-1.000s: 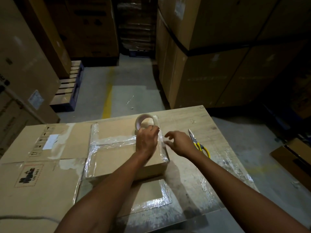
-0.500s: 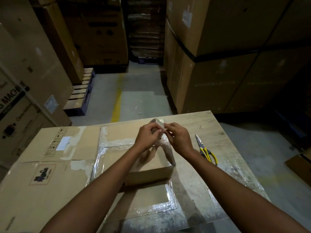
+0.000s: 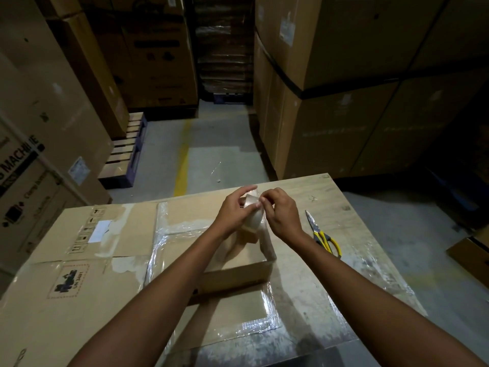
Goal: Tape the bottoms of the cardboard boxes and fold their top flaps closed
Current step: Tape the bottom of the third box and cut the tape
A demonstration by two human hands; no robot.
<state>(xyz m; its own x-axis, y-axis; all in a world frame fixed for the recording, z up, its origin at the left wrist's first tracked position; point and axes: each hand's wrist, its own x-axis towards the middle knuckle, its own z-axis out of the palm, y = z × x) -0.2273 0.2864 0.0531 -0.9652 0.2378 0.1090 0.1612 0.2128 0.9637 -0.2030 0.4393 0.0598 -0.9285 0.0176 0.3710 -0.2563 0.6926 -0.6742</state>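
Warehouse carton (image 3: 25,165) reading "MACHINE", label (image 3: 67,280) "UN 3481", left hand (image 3: 232,211) gripping tape roll (image 3: 253,215)

One view only: head-worn wide-angle camera, facing forward and down, close above table (image 3: 344,202), stacked cartons (image 3: 330,144) behind.

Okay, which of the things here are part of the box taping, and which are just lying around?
In use: tape roll, gripped by left hand, picked at by right hand; small cardboard box.
Lying about: scissors, flattened carton, wooden pallet, stacked cartons.
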